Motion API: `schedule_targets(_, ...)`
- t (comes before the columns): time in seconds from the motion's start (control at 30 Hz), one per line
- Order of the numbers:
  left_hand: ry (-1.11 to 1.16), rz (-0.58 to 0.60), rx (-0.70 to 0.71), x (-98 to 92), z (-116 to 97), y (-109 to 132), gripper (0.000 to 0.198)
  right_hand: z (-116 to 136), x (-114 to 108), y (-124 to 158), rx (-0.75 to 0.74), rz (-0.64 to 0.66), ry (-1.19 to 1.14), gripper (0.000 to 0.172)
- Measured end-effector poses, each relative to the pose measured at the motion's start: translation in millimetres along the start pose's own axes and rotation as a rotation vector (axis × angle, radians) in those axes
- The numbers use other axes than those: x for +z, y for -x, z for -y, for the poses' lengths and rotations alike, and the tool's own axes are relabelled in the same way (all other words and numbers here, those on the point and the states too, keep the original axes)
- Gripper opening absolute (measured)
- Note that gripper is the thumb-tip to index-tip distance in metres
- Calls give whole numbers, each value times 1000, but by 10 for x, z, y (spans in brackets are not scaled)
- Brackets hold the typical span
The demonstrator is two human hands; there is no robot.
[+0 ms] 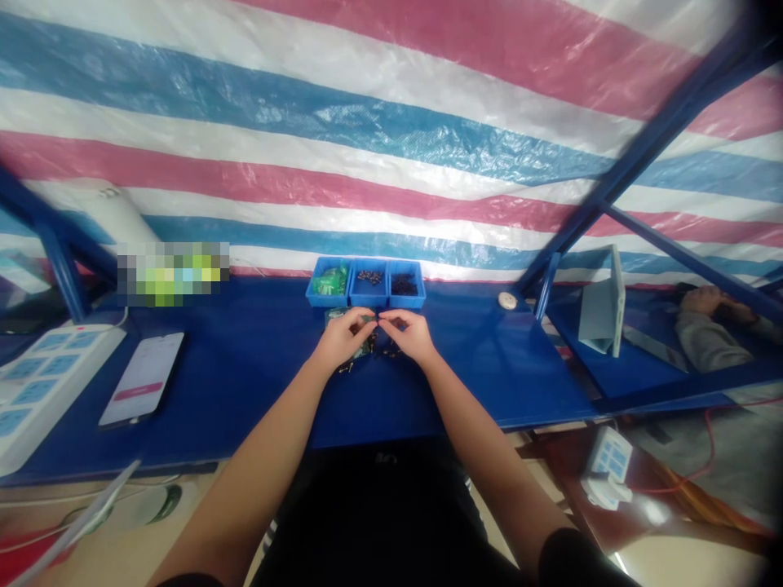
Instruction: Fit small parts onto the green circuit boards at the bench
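Note:
My left hand [347, 334] and my right hand [409, 333] meet over the blue table, fingertips pinched close together. Whatever sits between them is too small to make out. Beneath and between the hands lie small dark and brass-coloured parts [387, 350], partly hidden by my fingers. A clear plastic bag [335, 313] shows behind my left hand. Just beyond stand three joined blue bins: the left bin [311, 297] holds green-tinted bags, the middle bin [369, 300] small metallic pieces, and the right bin [409, 302] small dark pieces.
A phone [143, 379] and a white power strip [55, 383] lie at the left. At the right are a round white object [507, 301], blue frame bars [546, 285] and a propped tablet [617, 302]. Another person's hands [703, 300] rest beyond the frame. Striped sheeting hangs behind.

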State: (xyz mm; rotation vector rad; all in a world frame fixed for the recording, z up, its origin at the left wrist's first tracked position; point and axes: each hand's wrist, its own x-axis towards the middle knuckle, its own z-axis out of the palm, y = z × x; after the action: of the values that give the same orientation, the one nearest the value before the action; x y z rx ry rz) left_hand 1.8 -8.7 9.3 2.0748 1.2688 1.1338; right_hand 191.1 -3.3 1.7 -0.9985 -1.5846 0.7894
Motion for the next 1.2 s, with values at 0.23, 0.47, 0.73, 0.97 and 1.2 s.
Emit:
schedule_targets(0.23, -7, 21, 3, -26, -8, -1, 30, 13, 4, 3, 11, 24, 9, 26)
schedule_targets(0.47, -3, 8, -13, -11, -7, 2, 32, 4, -7, -1, 8, 19, 7, 27)
schedule_targets(0.73, -25, 51, 19, -48, -44, -1, 31, 11, -1, 3, -1, 36, 9, 26)
schedule_targets(0.97, -5, 3, -1, -20, -11, 6, 32, 5, 2, -2, 5, 9, 13, 27)
schedule_targets(1.2, -43, 15, -1, -24, -13, -3, 31, 13, 6, 4, 9, 29, 18, 25)
